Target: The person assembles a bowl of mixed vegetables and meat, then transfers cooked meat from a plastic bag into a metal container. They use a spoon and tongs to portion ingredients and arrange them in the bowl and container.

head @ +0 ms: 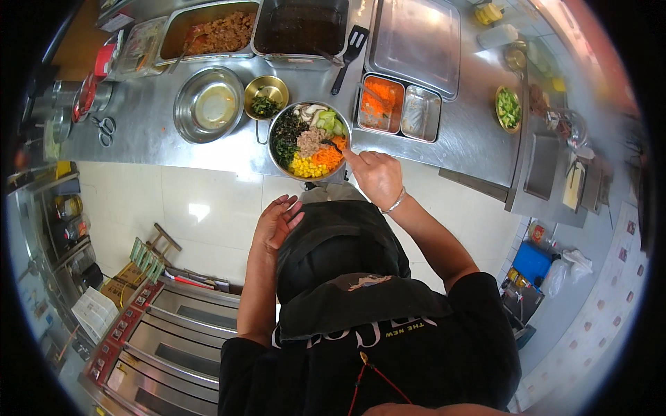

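Note:
Before me, at the counter's front edge, stands a round metal bowl (310, 141) holding separate heaps of corn, shredded carrot, dark greens, sliced mushroom, pale green slices and a shredded tan food in the centre. My right hand (378, 174) is at the bowl's right rim, its fingers closed on a small dark utensil (331, 145) whose tip lies over the tan food and carrot. My left hand (279, 221) hangs below and left of the bowl, palm partly up, fingers curled and apart, with nothing in it. A small brass-coloured pan (266, 97) with chopped greens touches or nearly touches the bowl's upper left.
A wide steel bowl (208, 104) and scissors (104, 130) lie left. Behind are trays of minced food (220, 34) and dark liquid (301, 27), plus a black slotted turner (349, 59). Rightward stand a carrot container (381, 104), a lidded tray (414, 47) and a dish of green pieces (508, 109).

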Demonstrator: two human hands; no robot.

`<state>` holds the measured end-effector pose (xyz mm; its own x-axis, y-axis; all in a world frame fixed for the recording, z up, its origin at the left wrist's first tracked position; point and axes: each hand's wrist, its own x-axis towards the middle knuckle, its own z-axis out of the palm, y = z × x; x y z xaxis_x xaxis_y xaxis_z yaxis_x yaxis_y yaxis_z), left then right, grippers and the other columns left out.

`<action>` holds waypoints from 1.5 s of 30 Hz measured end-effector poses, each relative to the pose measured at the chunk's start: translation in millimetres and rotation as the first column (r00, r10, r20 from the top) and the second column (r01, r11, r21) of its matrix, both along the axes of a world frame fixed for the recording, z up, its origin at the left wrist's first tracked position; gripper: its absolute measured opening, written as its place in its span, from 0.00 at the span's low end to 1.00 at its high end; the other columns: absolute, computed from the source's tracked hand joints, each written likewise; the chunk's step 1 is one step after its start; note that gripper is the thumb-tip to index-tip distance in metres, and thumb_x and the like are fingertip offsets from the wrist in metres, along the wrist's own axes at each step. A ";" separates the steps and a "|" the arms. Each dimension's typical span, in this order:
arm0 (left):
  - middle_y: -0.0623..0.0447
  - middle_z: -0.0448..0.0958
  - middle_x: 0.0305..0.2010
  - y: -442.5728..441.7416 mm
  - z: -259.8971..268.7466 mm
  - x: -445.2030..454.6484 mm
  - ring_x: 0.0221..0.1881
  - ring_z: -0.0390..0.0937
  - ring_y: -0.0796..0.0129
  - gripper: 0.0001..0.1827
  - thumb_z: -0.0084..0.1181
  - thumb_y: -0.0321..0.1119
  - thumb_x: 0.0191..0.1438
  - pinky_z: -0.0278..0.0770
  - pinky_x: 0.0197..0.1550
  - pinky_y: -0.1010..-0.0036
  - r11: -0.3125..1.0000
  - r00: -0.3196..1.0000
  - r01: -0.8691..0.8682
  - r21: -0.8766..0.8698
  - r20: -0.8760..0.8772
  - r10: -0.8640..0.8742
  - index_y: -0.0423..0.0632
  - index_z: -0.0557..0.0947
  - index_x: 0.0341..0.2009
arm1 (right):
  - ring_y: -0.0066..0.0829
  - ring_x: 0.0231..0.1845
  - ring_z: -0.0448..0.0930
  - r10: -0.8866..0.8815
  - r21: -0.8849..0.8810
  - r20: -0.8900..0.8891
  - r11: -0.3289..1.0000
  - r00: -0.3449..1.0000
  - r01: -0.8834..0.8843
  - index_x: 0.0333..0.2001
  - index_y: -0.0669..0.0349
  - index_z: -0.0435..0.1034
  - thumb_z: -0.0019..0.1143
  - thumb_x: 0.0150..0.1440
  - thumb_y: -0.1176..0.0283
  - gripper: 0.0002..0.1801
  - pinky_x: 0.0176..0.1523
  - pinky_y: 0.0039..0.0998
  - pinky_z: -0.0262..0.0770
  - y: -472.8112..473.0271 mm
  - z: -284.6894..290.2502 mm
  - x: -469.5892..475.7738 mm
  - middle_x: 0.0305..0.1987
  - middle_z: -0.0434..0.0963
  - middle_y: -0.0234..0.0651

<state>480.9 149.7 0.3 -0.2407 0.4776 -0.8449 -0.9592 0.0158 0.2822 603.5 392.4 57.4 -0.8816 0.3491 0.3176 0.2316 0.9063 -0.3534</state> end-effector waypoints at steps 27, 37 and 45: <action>0.50 0.64 0.53 63.0 -4.0 -9.5 0.52 0.67 0.56 0.29 0.50 0.24 0.48 0.71 0.50 0.51 0.995 0.959 0.044 0.091 -0.285 -0.017 0.55 0.59 0.55 | 0.24 0.19 0.70 -0.231 -0.516 -0.170 0.849 0.958 0.113 0.39 0.61 0.73 0.52 0.50 0.74 0.11 0.24 0.26 0.67 -3.5 -13.4 8.7 0.18 0.69 0.29; 0.45 0.63 0.56 79.6 -15.9 -6.8 0.54 0.66 0.49 0.35 0.48 0.18 0.42 0.69 0.51 0.48 0.991 0.967 -0.022 0.130 -0.250 0.054 0.50 0.58 0.57 | 0.47 0.28 0.76 -0.614 -0.367 0.151 0.693 0.775 0.621 0.34 0.59 0.66 0.44 0.56 0.65 0.09 0.31 0.41 0.71 142.6 -45.7 119.3 0.25 0.75 0.44; 0.42 0.68 0.53 54.6 -4.8 29.0 0.52 0.69 0.49 0.35 0.54 0.21 0.36 0.69 0.53 0.52 0.987 0.969 -0.054 0.154 -0.229 0.089 0.37 0.63 0.54 | 0.42 0.25 0.77 -0.520 0.122 0.534 0.827 0.666 0.548 0.24 0.57 0.69 0.52 0.50 0.55 0.16 0.26 0.41 0.70 169.7 -56.7 114.4 0.24 0.76 0.40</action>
<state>509.9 204.3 -4.5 -0.4613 0.5653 -0.6839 -0.8633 -0.1082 0.4929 718.0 562.2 0.7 -0.5566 0.8147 -0.1629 0.8298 0.5547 -0.0612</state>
